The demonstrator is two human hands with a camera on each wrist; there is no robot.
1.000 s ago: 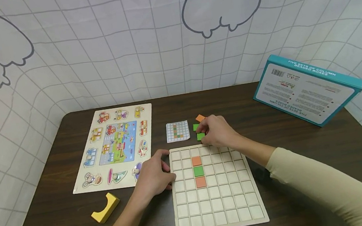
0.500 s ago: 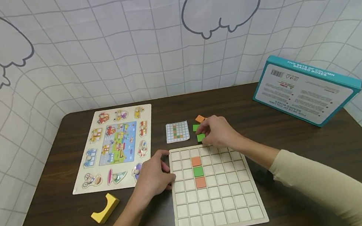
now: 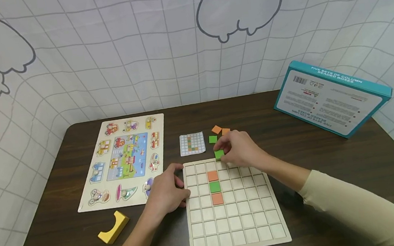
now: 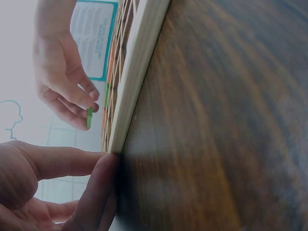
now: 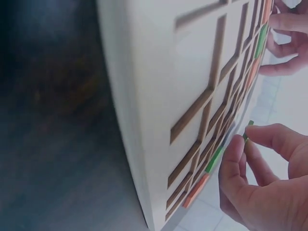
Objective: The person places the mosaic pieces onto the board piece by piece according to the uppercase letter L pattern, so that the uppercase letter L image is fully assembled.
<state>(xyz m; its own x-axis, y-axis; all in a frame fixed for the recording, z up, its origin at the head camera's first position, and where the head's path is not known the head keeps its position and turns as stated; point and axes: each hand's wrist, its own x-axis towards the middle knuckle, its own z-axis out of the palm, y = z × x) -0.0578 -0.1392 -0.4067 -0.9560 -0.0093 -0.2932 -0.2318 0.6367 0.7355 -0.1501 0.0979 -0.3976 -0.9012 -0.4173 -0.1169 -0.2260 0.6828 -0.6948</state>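
A wooden grid board [image 3: 236, 216] lies on the table with orange, green and orange tiles [image 3: 214, 187] in one column. My left hand [image 3: 164, 189] grips its left edge, thumb and fingertips at the rim; in the left wrist view those fingers [image 4: 94, 166] meet at the board's edge. Beyond the far edge, my right hand [image 3: 240, 148] pinches a green square tile [image 3: 219, 154] between thumb and fingertips. The tile stands on edge, apart from the board, in the left wrist view. Behind this hand lie another green tile [image 3: 213, 139] and two orange tiles [image 3: 217, 129].
A small pattern card [image 3: 192, 144] lies behind the board. To the left are a picture peg puzzle [image 3: 92, 196] and a yellow arched block [image 3: 115, 228]. A teal-edged box [image 3: 329, 101] stands tilted at the back right. A gridded curtain [image 3: 161, 62] hangs behind the table.
My right hand has drawn slightly back towards the board, lifting the nearer green tile; a second orange tile now shows behind the hand. The left hand and board have stayed put.
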